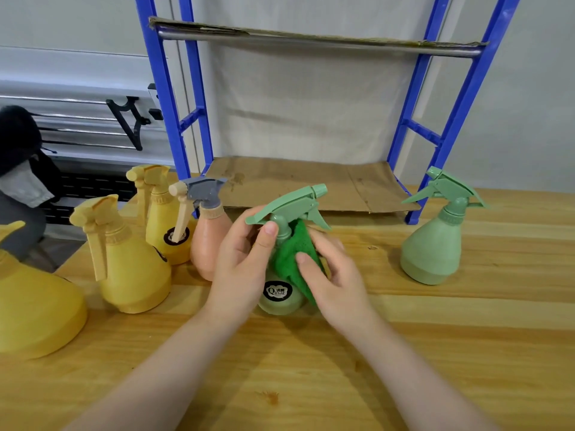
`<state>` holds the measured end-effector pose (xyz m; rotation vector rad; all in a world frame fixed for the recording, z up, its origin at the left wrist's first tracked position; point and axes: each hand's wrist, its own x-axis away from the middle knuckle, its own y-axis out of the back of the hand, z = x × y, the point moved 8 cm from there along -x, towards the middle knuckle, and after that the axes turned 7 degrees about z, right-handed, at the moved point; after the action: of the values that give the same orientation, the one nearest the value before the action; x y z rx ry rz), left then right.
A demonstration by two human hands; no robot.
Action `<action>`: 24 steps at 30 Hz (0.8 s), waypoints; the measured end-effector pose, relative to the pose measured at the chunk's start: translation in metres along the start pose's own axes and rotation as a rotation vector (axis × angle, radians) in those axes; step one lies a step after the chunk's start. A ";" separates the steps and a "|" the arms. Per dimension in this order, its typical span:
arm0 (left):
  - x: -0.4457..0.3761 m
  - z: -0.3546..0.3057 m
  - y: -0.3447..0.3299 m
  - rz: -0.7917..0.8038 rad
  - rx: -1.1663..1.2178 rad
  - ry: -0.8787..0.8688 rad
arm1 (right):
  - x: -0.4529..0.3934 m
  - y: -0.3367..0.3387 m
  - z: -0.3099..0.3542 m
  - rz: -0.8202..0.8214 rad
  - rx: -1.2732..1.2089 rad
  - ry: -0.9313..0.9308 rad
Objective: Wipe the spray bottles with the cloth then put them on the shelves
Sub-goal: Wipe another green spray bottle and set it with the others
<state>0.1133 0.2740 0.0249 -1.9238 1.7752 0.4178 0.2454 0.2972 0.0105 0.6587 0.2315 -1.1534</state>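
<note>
Here both hands point(245, 259) point(329, 275) hold cloth point(292, 259) against green bottle point(280, 298), mid-table point(466, 337).

A light wooden table point(466, 353) fills the lower frame, a black wall bracket point(129, 119) on metal rails sits at upper left, and a dark-clothed person point(21, 157) occupies the left edge.
</note>
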 end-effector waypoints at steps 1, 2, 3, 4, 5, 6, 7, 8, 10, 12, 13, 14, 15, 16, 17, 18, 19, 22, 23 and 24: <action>0.001 0.000 -0.002 0.011 0.008 0.000 | 0.000 0.000 0.004 0.008 0.085 0.069; 0.002 -0.001 -0.003 0.022 0.011 -0.005 | 0.000 0.001 0.005 0.013 0.120 0.099; 0.002 -0.003 -0.006 0.031 0.007 -0.014 | 0.000 0.001 0.003 0.017 0.120 0.101; 0.003 -0.005 -0.009 0.040 0.002 -0.021 | 0.001 0.002 0.000 0.011 0.098 0.085; 0.004 -0.004 -0.011 0.044 0.000 -0.022 | 0.001 0.003 -0.005 0.005 0.073 0.055; 0.005 -0.004 -0.011 0.040 0.000 -0.024 | 0.001 0.001 -0.008 0.010 0.053 0.023; 0.006 -0.004 -0.011 0.028 0.001 -0.027 | 0.002 -0.002 -0.010 0.029 0.030 -0.011; 0.006 -0.004 -0.011 0.015 0.007 -0.031 | 0.002 -0.007 -0.013 0.060 -0.001 -0.044; 0.007 -0.005 -0.010 -0.020 0.030 -0.030 | 0.003 -0.016 -0.016 0.134 -0.064 -0.096; 0.005 -0.005 -0.008 -0.079 0.054 -0.003 | 0.003 -0.021 -0.020 0.185 -0.088 -0.136; 0.004 -0.007 -0.003 -0.118 0.054 0.000 | 0.002 -0.022 -0.022 0.197 -0.099 -0.149; 0.002 -0.009 0.003 -0.165 0.058 -0.001 | 0.003 -0.022 -0.024 0.208 -0.110 -0.161; 0.000 -0.009 0.010 -0.207 0.071 0.001 | 0.003 -0.022 -0.025 0.220 -0.116 -0.172; -0.001 -0.008 0.017 -0.236 0.092 0.002 | 0.004 -0.023 -0.025 0.238 -0.118 -0.180; -0.002 -0.007 0.024 -0.267 0.124 0.010 | 0.005 -0.024 -0.025 0.258 -0.120 -0.190; -0.003 -0.007 0.027 -0.293 0.168 0.014 | 0.007 -0.026 -0.026 0.278 -0.131 -0.199; -0.004 -0.009 0.029 -0.305 0.201 0.004 | 0.008 -0.027 -0.027 0.294 -0.142 -0.205; -0.004 -0.013 0.029 -0.306 0.207 -0.026 | 0.010 -0.028 -0.028 0.295 -0.157 -0.192; -0.004 -0.012 0.029 -0.280 0.195 -0.029 | 0.010 -0.027 -0.028 0.283 -0.144 -0.179; -0.004 -0.012 0.027 -0.257 0.175 -0.028 | 0.009 -0.026 -0.026 0.266 -0.118 -0.163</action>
<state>0.0851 0.2696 0.0331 -1.9758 1.4687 0.1912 0.2295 0.2997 -0.0239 0.4723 0.0699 -0.9246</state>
